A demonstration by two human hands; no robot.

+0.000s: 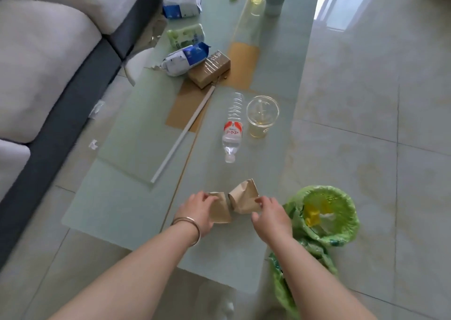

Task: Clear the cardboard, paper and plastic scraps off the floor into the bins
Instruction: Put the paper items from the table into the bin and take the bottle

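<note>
Two crumpled brown paper cups lie on the glass table (117, 205) near its front edge. My left hand (199, 213) grips the left paper cup (220, 210). My right hand (271, 216) touches the right paper cup (244, 197) with its fingertips, fingers spread. To the right of the table stands a bin lined with a green plastic bag (341, 212), with yellow scraps inside. Small white paper scraps (93, 144) lie on the floor between the sofa and the table.
On the table lie an empty plastic bottle (233, 129), a clear plastic cup (261, 117) with yellowish liquid, a long white stick (183, 134), a wrapped brown box (210, 69), blue-white packets (185, 58) and flat cardboard (185, 105). A grey sofa (44, 63) runs along the left.
</note>
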